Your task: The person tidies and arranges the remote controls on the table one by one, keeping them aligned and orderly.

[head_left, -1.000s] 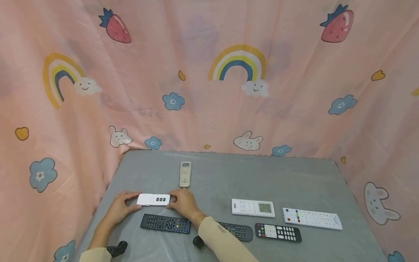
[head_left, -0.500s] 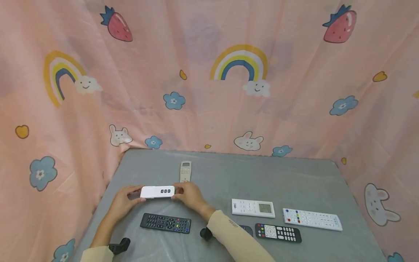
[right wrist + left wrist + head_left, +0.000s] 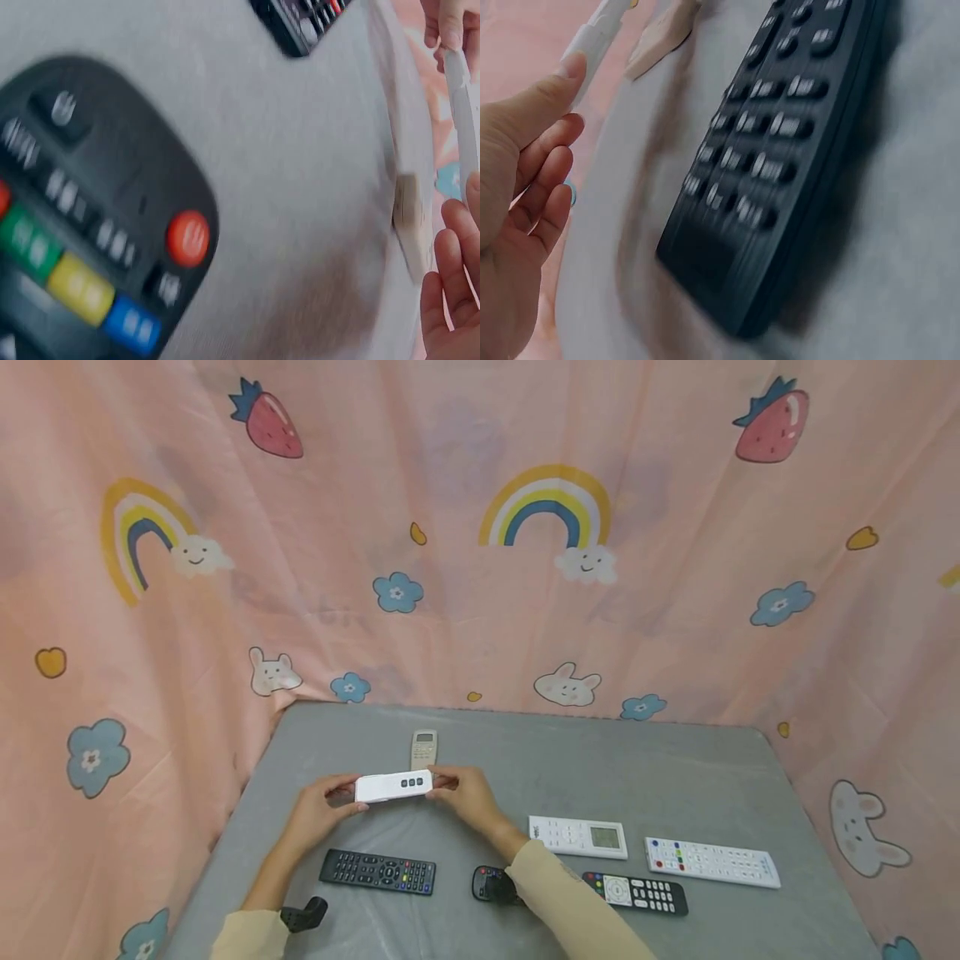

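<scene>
Hands hold small white remote off table: left hand & right hand pinch its ends. Prob light, hard, smooth; ends are best to grab.

Left hand touches white remote beside black remote.

Both hands have lifted the white remote off the table, carrying it farther away.

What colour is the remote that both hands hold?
White, with three dark buttons; the remote shows best in the head view.
</scene>
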The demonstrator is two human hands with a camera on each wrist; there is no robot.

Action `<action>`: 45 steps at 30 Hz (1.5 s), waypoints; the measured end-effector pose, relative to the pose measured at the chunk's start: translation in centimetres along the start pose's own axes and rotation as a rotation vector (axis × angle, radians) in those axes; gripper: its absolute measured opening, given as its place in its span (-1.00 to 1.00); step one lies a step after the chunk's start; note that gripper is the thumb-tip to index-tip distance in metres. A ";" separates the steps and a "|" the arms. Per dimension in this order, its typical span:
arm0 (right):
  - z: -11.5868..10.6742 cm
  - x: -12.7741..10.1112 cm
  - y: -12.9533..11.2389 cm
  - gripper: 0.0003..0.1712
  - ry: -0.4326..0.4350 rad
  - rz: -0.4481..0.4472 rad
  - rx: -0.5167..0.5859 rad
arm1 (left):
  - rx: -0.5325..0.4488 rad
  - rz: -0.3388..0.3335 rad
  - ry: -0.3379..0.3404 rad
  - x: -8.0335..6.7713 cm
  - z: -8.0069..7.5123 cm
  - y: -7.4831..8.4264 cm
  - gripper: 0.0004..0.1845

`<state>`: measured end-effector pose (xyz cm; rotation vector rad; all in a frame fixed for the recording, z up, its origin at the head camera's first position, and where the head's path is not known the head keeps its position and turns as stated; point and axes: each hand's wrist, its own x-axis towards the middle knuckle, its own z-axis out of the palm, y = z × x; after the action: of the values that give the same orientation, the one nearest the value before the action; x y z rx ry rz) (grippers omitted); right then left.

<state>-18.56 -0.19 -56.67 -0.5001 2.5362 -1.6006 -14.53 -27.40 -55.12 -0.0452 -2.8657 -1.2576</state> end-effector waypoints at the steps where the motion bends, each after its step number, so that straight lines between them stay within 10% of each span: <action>1: -0.3 0.0 0.1 -0.51 0.017 0.008 0.005 | -0.015 -0.003 -0.005 0.1 0.3 0.1 -0.43; 21: -4.1 0.5 3.1 -0.61 0.202 0.129 0.270 | -0.181 0.059 0.043 2.2 4.5 3.1 -0.47; 45: -6.4 1.3 4.5 -0.54 0.167 0.273 0.353 | -0.300 0.115 0.059 2.9 8.5 5.2 -0.60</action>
<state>-22.45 6.58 -57.72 0.0165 2.2251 -1.9840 -17.28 -17.53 -56.97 -0.1687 -2.5599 -1.6205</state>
